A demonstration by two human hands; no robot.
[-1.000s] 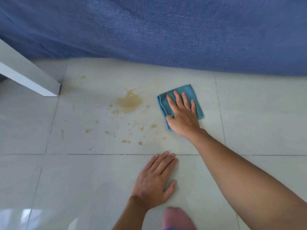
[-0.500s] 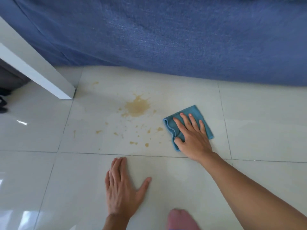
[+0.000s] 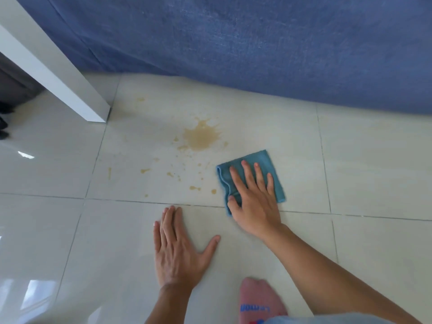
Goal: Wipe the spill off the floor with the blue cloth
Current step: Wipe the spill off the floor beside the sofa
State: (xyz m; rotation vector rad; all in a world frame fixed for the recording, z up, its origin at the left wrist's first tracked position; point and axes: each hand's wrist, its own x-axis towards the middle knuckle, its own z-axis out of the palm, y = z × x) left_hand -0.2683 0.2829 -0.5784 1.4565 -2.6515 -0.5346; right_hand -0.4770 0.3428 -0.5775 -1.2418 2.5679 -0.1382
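Observation:
A tan spill (image 3: 201, 136) with several small splashes around it lies on the pale floor tiles (image 3: 374, 160). The folded blue cloth (image 3: 273, 167) lies flat just right of the splashes. My right hand (image 3: 253, 199) presses down on the cloth with fingers spread, covering its lower left part. My left hand (image 3: 178, 249) rests flat on the floor below the spill, fingers apart and holding nothing.
A blue fabric drape (image 3: 233, 43) hangs across the back down to the floor. A white furniture leg (image 3: 58, 73) slants down at the left. A foot in a pink sock (image 3: 259, 300) shows at the bottom edge.
My right hand has drawn the cloth nearer to me and lower beside the spill. My left hand shifted left and turned flat, thumb out. The view has moved closer.

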